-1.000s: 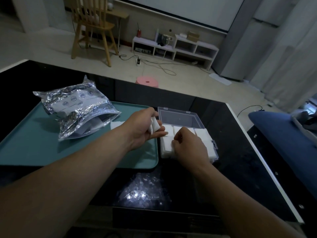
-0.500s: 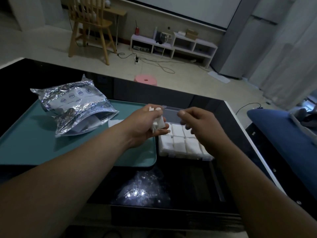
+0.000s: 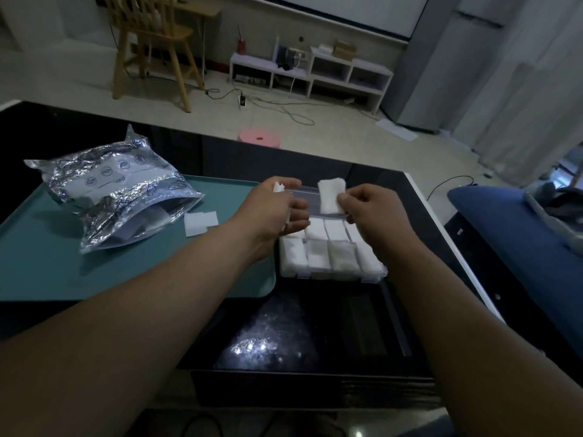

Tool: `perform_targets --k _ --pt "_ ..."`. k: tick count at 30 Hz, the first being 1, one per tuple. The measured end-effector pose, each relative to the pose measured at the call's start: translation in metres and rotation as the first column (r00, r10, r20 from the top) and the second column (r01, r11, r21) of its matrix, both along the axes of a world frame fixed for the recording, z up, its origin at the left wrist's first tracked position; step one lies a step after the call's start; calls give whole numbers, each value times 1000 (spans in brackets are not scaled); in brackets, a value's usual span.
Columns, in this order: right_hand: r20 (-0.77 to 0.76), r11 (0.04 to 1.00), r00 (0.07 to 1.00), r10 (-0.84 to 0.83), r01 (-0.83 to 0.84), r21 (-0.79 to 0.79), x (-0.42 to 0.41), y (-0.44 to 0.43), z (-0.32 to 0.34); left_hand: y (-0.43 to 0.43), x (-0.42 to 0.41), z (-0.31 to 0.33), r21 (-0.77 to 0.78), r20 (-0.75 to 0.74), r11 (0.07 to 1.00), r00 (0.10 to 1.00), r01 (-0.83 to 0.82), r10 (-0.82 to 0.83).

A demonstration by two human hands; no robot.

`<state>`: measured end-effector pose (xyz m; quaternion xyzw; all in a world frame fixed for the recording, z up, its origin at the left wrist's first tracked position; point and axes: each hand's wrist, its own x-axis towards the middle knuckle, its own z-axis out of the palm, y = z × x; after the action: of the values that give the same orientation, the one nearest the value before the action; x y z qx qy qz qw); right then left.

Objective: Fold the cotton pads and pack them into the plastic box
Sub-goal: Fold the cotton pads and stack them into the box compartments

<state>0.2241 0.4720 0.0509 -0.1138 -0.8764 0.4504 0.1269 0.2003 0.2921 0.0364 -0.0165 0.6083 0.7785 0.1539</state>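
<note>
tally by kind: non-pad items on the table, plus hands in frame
Foil bag: 1
Teal tray: 1
Plastic box: 1
Hands: 2 (left hand grips a wad of pads, right hand pinches one cotton pad)
Total: 5

Over the plastic box (image 3: 375, 275) packed with folded pads (image 3: 316, 257), the right hand (image 3: 372, 205) pinches a single cotton pad (image 3: 329, 197) upright while the left hand (image 3: 277, 209) grips a small wad of pads (image 3: 279, 186), beside a teal tray (image 3: 47, 266) bearing a foil bag (image 3: 120, 190).
</note>
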Motion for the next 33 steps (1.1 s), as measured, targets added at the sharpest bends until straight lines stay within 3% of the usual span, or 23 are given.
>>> perform_targets --k 5,10,16,18,20,24,33 --pt "177 997 982 -60 49 64 -20 13 -44 -2 -6 -2 77 115 994 991 -82 73" --pt "204 962 978 -32 -25 271 -33 7 -58 -7 -6 -1 116 160 991 986 -70 50" --pt "193 867 981 -2 -94 489 -28 1 -53 -11 -6 -1 222 215 974 973 40 -89" --pt "80 915 995 63 -89 393 -22 -6 -35 -11 -5 -1 233 199 970 973 65 -113" --pt "-11 971 988 151 -147 190 -10 -15 -10 -10 -2 1 240 166 966 976 97 -139" --pt "67 932 930 363 -363 -7 13 -29 10 -5 5 -1 254 78 947 972 196 -222" --pt "147 940 944 297 -316 127 15 -24 3 -2 10 -6 181 59 967 979 181 -194"
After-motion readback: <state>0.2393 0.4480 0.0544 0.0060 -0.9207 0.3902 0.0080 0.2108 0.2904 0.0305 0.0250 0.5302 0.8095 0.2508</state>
